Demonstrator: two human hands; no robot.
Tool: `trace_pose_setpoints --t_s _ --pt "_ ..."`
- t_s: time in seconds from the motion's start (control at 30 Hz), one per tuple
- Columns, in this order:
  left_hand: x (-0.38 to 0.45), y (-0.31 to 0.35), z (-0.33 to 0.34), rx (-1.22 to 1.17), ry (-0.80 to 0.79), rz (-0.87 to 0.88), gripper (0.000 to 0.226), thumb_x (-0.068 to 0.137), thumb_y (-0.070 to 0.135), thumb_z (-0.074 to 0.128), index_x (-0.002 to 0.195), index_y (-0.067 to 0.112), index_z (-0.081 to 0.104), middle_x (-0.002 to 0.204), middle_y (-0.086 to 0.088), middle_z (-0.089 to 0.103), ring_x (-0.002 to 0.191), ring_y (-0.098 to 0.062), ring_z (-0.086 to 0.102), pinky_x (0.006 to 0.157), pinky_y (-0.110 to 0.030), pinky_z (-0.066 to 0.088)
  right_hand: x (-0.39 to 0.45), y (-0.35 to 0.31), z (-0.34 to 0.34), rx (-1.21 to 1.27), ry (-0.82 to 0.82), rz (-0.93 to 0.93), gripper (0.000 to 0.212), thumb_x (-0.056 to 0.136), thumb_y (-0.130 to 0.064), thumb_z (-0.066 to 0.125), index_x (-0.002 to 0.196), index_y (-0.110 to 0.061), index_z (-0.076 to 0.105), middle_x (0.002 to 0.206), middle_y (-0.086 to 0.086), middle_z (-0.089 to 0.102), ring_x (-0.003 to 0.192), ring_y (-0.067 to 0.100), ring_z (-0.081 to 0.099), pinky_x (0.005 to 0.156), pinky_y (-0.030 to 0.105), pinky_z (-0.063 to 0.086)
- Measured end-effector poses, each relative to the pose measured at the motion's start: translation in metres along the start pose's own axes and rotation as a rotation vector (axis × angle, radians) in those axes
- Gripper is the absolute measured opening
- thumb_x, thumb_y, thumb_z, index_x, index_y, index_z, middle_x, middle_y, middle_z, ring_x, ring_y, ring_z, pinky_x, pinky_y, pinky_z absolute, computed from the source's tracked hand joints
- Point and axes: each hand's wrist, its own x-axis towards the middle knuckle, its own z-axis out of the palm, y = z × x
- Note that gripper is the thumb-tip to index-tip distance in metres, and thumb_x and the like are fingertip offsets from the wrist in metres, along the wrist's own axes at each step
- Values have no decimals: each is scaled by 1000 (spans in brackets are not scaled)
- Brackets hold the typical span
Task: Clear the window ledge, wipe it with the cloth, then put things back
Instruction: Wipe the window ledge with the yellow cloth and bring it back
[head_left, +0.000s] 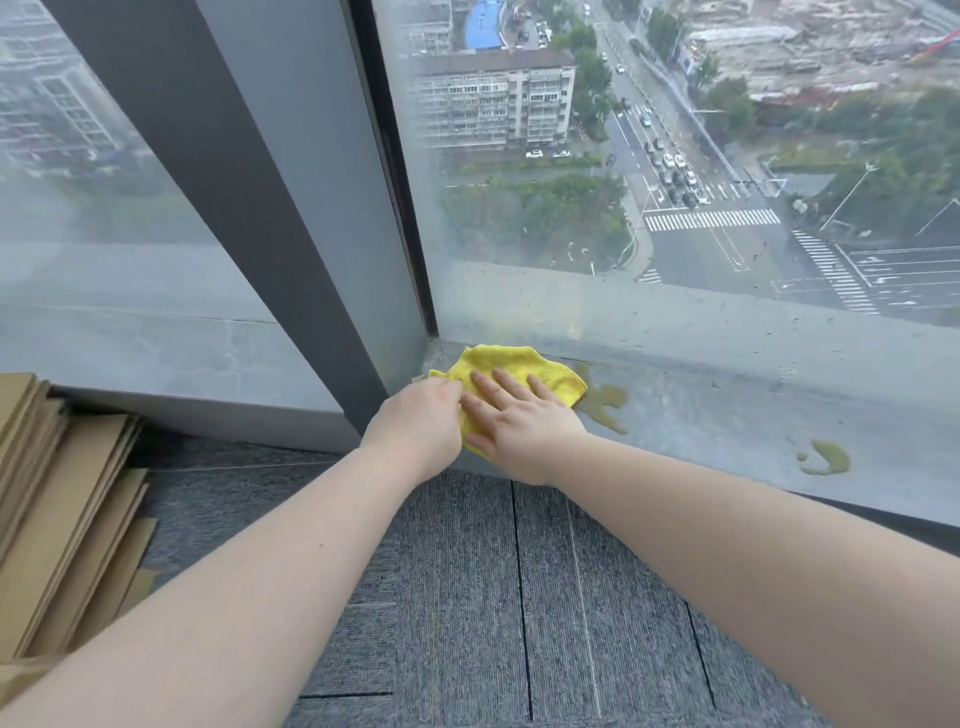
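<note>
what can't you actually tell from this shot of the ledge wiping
Head view only:
- Ledge under the yellow cloth: covered by cloth and both hands.
- Left hand fingertips: curled out of sight at the cloth's edge.
- Ledge's right end: cut by the frame.
- Cardboard stack: cut off at left.

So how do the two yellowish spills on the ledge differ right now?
The near spill touches the yellow cloth edge under the right hand; the far spill lies apart, further right. The near spill is larger and sprawling; the far spill is smaller, curved. Both sit unwiped on the grey ledge.
</note>
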Motion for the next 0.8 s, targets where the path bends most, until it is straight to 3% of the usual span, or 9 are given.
trace_pose_setpoints --t_s 0.17,0.27,0.43,0.67,0.8 --pt "3 2 13 -5 -27 38 31 98 25 36 122 13 50 135 -4 50 122 -26 49 95 -41 44 -15 27 -3 62 5 137 65 98 -56 19 153 -28 2 162 -3 -4 150 17 -5 122 41 2" --pt "10 11 21 -39 -96 40 50 101 31 30 148 14 25 158 -3 20 145 -19 20 115 -40 27 -38 63 0 84 0 253 66 97 -58 18 153 -29 1 162 -4 -5 150 16 -5 122 39 2" --pt "23 39 32 -6 -167 200 62 101 43 24 153 19 0 161 4 -7 148 -11 -4 120 -34 6 -90 116 8 89 -33 408 66 97 -58 17 153 -30 0 162 -4 -6 150 15 -6 122 37 3" --pt "26 64 47 155 -248 303 67 98 51 26 152 23 -2 160 3 -11 148 -14 -5 121 -36 5 -98 120 18 122 16 509 63 97 -57 16 153 -31 0 162 -2 -4 150 19 -5 122 42 1" --pt "28 63 41 133 -255 309 64 99 48 29 152 23 3 161 3 -6 148 -13 -1 121 -36 8 -75 98 17 100 58 370 60 98 -56 17 152 -35 1 162 -5 -5 150 18 -5 121 44 0"
